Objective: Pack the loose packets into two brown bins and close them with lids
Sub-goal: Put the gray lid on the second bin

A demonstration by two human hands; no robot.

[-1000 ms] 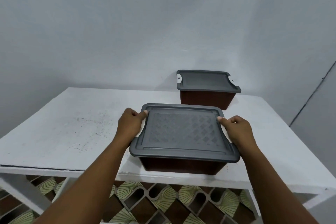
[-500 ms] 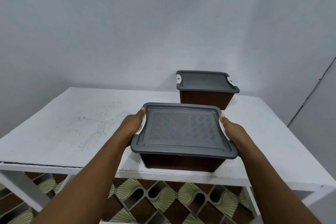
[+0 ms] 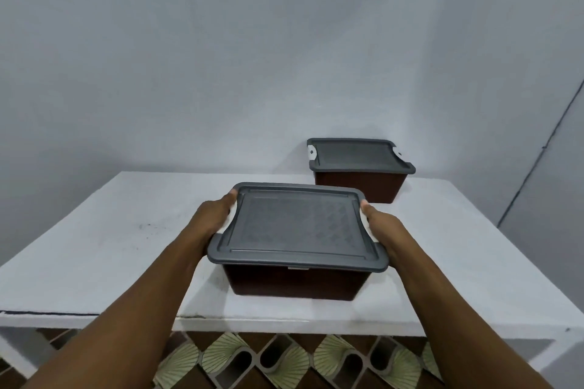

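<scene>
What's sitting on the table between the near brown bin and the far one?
Nothing. In the head view, only a bare strip of the white table lies between the near bin and the far bin.

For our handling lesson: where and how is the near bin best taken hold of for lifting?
Grip the near bin at its short ends, under the overhanging rim of the lid, from both sides, as left hand and right hand do; its width probably wants two hands.
</scene>
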